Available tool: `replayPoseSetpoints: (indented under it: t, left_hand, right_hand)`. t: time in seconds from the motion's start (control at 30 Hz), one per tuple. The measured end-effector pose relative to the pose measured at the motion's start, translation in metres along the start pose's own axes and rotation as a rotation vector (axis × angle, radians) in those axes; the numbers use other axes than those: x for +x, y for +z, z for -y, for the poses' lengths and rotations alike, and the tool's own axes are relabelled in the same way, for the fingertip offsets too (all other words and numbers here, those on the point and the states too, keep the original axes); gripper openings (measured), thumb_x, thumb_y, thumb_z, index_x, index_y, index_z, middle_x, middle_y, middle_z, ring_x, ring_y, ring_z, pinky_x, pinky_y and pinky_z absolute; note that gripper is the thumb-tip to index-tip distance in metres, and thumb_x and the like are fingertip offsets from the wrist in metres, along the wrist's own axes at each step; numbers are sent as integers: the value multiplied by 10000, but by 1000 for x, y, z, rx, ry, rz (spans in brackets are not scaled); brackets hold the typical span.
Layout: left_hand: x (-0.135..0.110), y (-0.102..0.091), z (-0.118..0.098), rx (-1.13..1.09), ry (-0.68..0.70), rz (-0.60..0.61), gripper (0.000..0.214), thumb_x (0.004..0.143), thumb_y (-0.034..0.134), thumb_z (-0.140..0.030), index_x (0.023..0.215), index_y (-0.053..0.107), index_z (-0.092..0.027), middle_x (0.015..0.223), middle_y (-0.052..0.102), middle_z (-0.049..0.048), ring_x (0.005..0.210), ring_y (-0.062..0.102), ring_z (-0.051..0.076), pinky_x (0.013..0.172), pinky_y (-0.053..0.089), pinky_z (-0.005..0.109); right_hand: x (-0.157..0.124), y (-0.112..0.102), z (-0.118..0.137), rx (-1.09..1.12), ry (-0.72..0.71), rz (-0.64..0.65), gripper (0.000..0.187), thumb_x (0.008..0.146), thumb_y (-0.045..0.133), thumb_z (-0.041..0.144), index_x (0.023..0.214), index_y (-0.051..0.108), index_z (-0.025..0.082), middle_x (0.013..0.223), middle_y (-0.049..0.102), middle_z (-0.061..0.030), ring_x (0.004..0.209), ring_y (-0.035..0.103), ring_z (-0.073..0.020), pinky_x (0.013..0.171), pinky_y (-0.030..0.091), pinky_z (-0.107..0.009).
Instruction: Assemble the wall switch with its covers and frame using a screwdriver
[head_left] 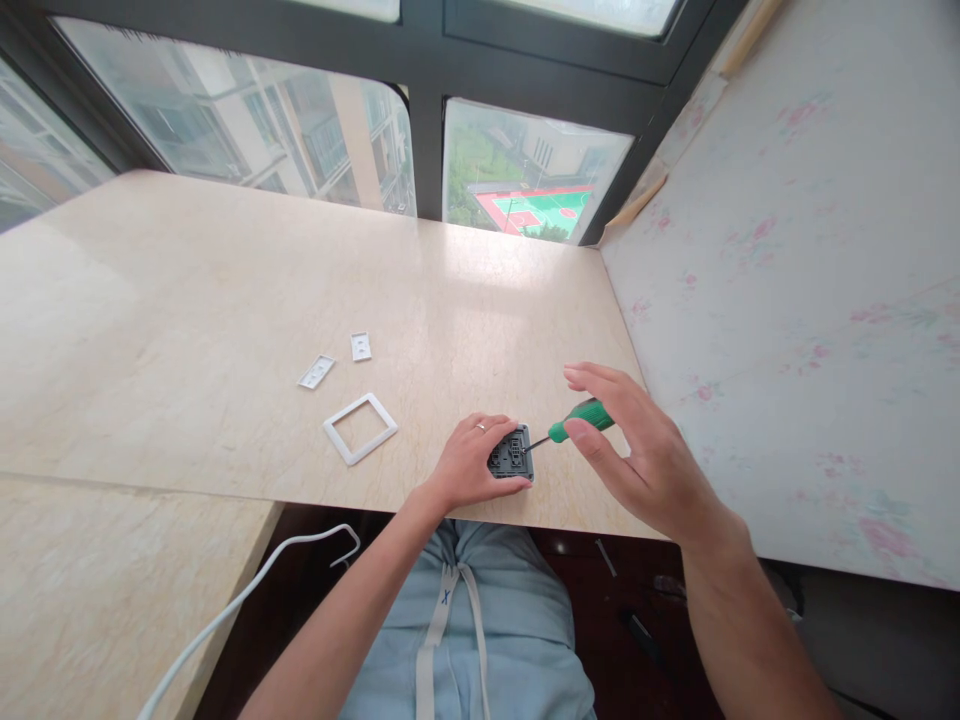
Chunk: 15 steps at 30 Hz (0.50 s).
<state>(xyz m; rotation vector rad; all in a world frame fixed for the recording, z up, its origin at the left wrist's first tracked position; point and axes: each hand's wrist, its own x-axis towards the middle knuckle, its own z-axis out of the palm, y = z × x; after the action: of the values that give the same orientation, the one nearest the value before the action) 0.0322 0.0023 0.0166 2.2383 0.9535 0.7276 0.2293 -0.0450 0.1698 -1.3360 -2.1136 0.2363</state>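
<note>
My left hand [471, 462] grips a small dark grey socket or switch body [511, 456] near the counter's front edge, thumb and fingers around its sides. A screwdriver [583, 418] with a green handle leans in from the right, its metal tip at the body's face. Around the handle is my right hand [634, 450], thumb against it and the other fingers stretched out loosely. To the left lies a white square frame [360, 398]. Behind it are two small white cover plates, one slanted plate [316, 372] and one more upright plate [361, 347].
The pale stone counter [225, 290] runs to a dark-framed window [427, 150]. A flower-patterned wall [795, 300] bounds the right side. A white cable [247, 590] hangs at the lower left. Below the counter's edge are my legs [502, 620] in light blue trousers.
</note>
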Motion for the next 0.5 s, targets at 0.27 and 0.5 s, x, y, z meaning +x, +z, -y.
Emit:
replayPoseSetpoints:
  t: [0.27,0.5]
  left_hand:
    - [1,-1,-1,-20,3,3,738,687,817,-564,1306,571,-244,1329,631,96,1211,557,309,1093,404,484]
    - [0,-1,-1,-17,-3,3,732,692,809,-564,1312,571,-256,1335,626,98,1235,543,320,1099,398,509]
  right_hand:
    - [-2,-8,1,39,88,89,429,1000,521,300,1425,490,259,1267,676,-109,1010,716,-221,838,612,-373]
    - [7,-1,4,-107,67,38,407,980,551,337,1373,505,243,1300,627,-135,1093,674,-259,915,570,-420]
